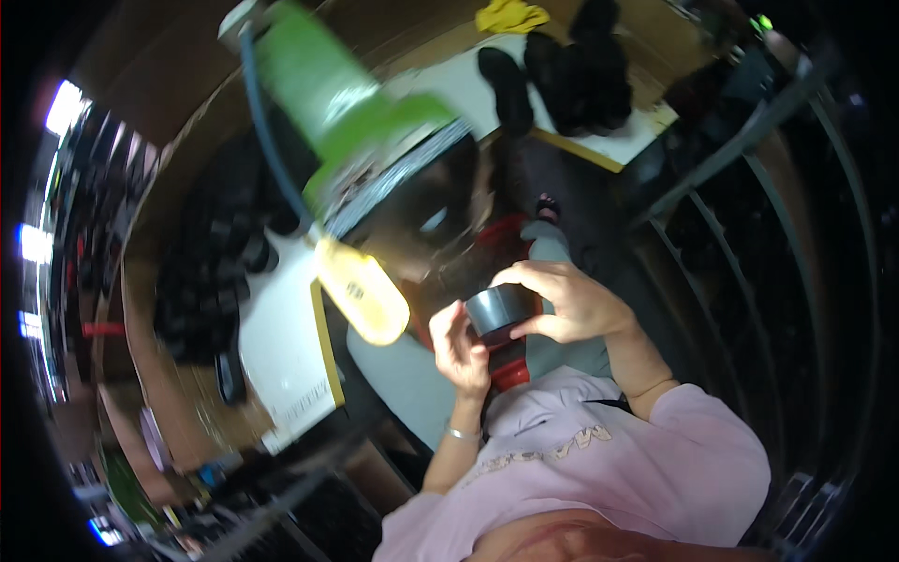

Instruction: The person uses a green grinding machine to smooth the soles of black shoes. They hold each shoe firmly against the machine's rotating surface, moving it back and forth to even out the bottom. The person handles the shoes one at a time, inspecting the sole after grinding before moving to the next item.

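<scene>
Nearest the wearer is a pink shirt [646, 459], with bare forearms reaching away from it; a pale band [462, 433] circles the left wrist. Both hands are occupied. The right hand [576, 304] grips a dark round piece [498, 311], fingers over its far rim and thumb at its near right edge. The left hand [457, 351] is half closed about the left edge of the same piece.

The piece sits between the hands, above the lap. It is short and drum-like, with no clear long axis; its curved wall faces the wearer. Neither hand is nearer, since both are in contact. Its exact kind cannot be confirmed.

Below it, a red object [510, 377] shows between legs in grey trousers [398, 375]. Just beyond the left hand hangs a bright yellow panel [363, 292], at the corner of a green machine [318, 84] with a blue hose [265, 131].

To the left, a white tabletop [281, 351] adjoins a heap of dark items [201, 272]. Farther off, on the right, a second white tabletop [629, 148] carries dark shoe-shaped items [581, 84] and a yellow cloth [510, 16].
</scene>
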{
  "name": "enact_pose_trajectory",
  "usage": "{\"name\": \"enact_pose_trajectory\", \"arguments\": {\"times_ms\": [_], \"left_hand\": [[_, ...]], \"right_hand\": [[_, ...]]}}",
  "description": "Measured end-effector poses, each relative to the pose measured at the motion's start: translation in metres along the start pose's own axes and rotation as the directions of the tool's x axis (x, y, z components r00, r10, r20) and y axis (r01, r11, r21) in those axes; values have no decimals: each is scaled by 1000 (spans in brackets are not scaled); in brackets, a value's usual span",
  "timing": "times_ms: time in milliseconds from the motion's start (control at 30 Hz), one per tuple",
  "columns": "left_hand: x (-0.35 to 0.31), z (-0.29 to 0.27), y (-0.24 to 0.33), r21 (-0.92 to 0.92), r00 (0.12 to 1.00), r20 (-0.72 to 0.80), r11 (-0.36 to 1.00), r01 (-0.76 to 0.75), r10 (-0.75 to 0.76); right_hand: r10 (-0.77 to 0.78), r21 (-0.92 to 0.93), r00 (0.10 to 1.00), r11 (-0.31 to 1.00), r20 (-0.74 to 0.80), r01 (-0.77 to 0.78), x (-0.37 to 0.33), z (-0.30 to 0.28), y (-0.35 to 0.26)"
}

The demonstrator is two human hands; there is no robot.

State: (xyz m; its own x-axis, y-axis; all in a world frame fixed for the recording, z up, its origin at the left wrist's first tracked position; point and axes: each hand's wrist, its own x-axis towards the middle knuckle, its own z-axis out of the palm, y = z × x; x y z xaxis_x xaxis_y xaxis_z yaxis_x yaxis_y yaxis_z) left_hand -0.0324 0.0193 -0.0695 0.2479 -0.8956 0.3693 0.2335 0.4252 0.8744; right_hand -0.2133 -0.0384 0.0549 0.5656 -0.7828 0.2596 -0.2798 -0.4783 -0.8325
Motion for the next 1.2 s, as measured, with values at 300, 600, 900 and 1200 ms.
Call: {"name": "enact_pose_trajectory", "arguments": {"times_ms": [300, 600, 900, 1200], "left_hand": [[2, -46, -9, 386, 975, -112, 895, 222, -194], [149, -91, 47, 848, 963, 29, 503, -167, 269], [299, -104, 50, 901, 881, 425, -195, -388, 210], [282, -144, 71, 803, 795, 595, -45, -594, 119]], "right_hand": [[-346, -355, 821, 916, -454, 189, 103, -75, 114], [-363, -779, 886, 627, -290, 2, 135, -47, 225], [-249, -752, 899, 648, -359, -121, 106, -61, 254], [-178, -663, 918, 740, -353, -112, 98, -83, 219]]}}
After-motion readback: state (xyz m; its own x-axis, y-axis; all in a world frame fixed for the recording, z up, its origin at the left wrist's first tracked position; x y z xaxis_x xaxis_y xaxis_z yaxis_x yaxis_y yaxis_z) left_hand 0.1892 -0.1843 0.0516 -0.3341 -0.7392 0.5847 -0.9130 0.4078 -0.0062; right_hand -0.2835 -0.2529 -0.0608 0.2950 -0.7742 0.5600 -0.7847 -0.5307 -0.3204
